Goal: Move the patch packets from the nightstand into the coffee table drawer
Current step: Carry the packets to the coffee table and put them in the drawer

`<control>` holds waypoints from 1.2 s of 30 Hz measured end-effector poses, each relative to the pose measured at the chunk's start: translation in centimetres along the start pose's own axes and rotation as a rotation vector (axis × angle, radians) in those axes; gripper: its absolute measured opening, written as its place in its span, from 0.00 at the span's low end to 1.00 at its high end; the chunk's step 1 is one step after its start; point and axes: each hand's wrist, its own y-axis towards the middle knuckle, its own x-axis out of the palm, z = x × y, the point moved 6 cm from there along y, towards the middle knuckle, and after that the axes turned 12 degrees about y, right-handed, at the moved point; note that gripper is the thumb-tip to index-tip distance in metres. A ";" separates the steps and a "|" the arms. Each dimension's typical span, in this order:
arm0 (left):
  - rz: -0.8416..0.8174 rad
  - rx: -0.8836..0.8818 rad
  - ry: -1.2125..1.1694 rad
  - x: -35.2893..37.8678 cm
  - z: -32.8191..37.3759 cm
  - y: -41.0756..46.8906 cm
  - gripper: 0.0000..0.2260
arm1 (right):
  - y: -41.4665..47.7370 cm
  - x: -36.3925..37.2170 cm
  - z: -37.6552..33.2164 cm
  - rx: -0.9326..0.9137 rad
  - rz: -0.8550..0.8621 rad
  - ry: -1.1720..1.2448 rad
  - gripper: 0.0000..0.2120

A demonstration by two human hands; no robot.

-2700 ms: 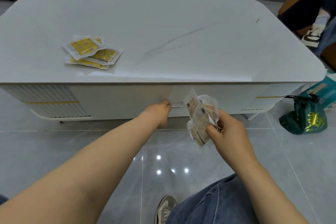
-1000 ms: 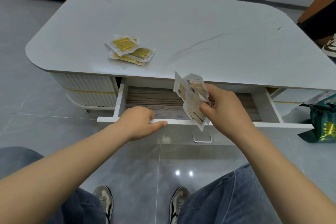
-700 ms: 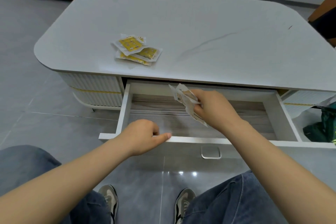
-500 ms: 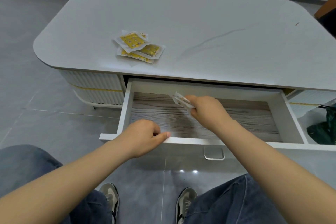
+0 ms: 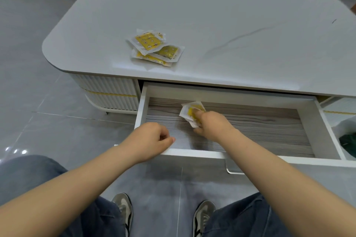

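Right hand (image 5: 212,127) pinches patch packets (image 5: 189,112) low inside the open drawer (image 5: 240,95); left hand (image 5: 150,138) grips its front rim. Lay them flat, then release cleanly.

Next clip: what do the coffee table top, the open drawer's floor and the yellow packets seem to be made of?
Pale grey rounded table top: stone-like slab, satin finish, one faint dark vein. Grey streaked drawer floor: wood-grain board, probably laminate, matte. White-edged yellow patch packets: thin plastic film or coated paper, going by crinkled sealed edges and slight gloss.
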 end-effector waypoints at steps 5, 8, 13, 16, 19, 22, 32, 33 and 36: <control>0.073 -0.023 -0.005 -2.6 -0.5 1.2 0.08 | -0.7 -1.2 -0.7 -0.024 0.053 0.077 0.28; 0.153 -0.004 0.023 -4.9 -0.6 2.6 0.06 | -1.3 -3.3 -1.1 -0.053 0.162 0.057 0.24; 0.382 0.018 0.102 -10.1 -0.8 5.8 0.13 | -2.0 -6.8 -2.1 -0.112 0.274 0.084 0.21; 0.511 0.011 0.178 -12.8 -1.5 8.0 0.17 | -2.2 -8.5 -2.7 -0.151 0.333 0.121 0.20; 0.525 -0.041 0.299 -14.0 -2.6 10.3 0.24 | -2.0 -9.9 -3.2 -0.168 0.361 0.130 0.19; 0.443 -0.092 0.336 -14.2 -4.3 12.5 0.31 | -1.4 -10.8 -3.7 -0.183 0.378 0.121 0.19; 0.227 -0.010 0.416 -14.2 -5.2 14.4 0.29 | 2.8 -13.4 -6.5 -0.239 0.421 0.141 0.25; 0.234 -0.006 0.426 -14.2 -5.3 14.4 0.29 | 3.8 -13.5 -6.7 -0.235 0.410 0.144 0.27; 0.244 0.014 0.482 -14.3 -5.5 14.7 0.29 | 6.9 -13.4 -7.2 -0.223 0.362 0.158 0.28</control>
